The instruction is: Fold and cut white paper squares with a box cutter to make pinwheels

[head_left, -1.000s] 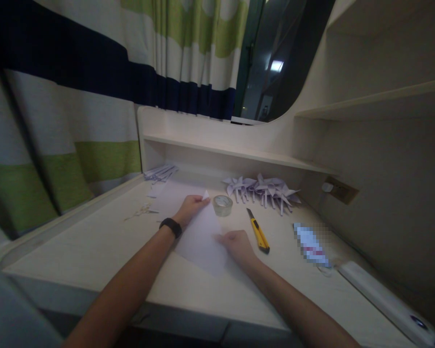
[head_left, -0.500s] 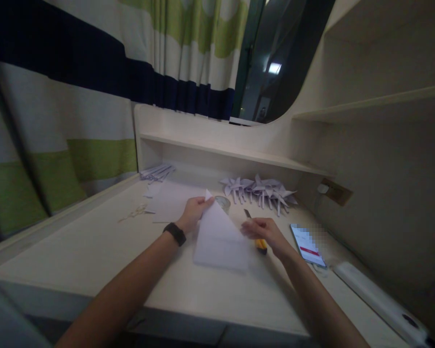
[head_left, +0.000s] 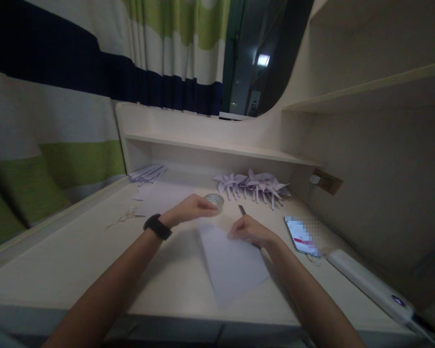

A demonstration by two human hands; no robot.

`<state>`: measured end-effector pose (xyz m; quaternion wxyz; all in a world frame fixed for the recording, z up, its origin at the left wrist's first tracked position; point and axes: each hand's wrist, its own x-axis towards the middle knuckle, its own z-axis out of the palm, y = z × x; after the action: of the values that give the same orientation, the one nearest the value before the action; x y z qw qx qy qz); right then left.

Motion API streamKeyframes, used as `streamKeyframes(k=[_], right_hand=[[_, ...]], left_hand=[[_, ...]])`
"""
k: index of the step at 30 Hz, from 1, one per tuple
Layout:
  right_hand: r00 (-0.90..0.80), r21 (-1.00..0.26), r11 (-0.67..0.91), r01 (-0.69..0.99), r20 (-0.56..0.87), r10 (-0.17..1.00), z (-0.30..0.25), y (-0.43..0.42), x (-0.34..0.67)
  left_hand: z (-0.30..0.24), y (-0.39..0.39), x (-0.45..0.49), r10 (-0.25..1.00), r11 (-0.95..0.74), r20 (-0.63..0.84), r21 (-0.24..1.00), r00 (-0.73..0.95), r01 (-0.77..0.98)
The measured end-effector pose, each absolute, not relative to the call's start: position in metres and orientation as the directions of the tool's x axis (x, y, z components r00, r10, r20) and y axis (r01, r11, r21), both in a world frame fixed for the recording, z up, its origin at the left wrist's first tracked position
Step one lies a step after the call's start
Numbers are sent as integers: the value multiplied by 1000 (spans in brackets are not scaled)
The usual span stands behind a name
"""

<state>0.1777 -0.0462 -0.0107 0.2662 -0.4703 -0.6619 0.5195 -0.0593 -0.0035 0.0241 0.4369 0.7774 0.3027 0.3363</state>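
Note:
A folded white sheet of paper (head_left: pixel 235 268) lies at an angle near the front of the desk. My right hand (head_left: pixel 252 229) pinches its upper edge between thumb and fingers. Beneath that hand is a utility knife (head_left: pixel 242 210); its blade pokes out above, while the handle is mostly covered. My left hand (head_left: pixel 195 208), with a black band on the wrist, is off the paper, its fingers stretched out beside a roll of clear tape (head_left: pixel 219 199). I cannot tell whether the fingertips touch the roll.
White paper pinwheels (head_left: pixel 255 186) are piled at the back. Rolled paper sticks (head_left: pixel 147 174) and flat paper sheets (head_left: pixel 170 191) lie back left, with scissors (head_left: pixel 125 217) nearby. On the right are a phone (head_left: pixel 300 236) and a long white device (head_left: pixel 369 280). A low shelf (head_left: pixel 203 146) spans the back.
The left hand has let go of the paper's pointed corner. The paper has turned and come down flatter, nearer the desk's front, with the right hand now over its top edge. The view has shifted slightly.

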Motion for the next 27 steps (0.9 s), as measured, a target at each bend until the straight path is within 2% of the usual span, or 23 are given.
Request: streamKeyframes(k=[3,7,15,23,27], right_hand=[[-471,-899,89,429,-138,871,-12,-50,173],[-504,-891,154,428,-94,858,-20,-49,169],[-496,-851,237,469,-31,868,-16,-45,178],[-538,-876,239,419,-28,842,-8,-48,188],[-551,-877,251,410,-19,835,-7,-45,196]], left_hand=[[25,-5,-44,555,-578,111,764,824,286],[15,-6,-24,455,-633,0,704,891,323],[13,0,-31,464,-635,25,706,885,313],[28,2,-41,468,-527,-84,773,880,354],[32,7,-59,510,-409,-148,825,847,391]])
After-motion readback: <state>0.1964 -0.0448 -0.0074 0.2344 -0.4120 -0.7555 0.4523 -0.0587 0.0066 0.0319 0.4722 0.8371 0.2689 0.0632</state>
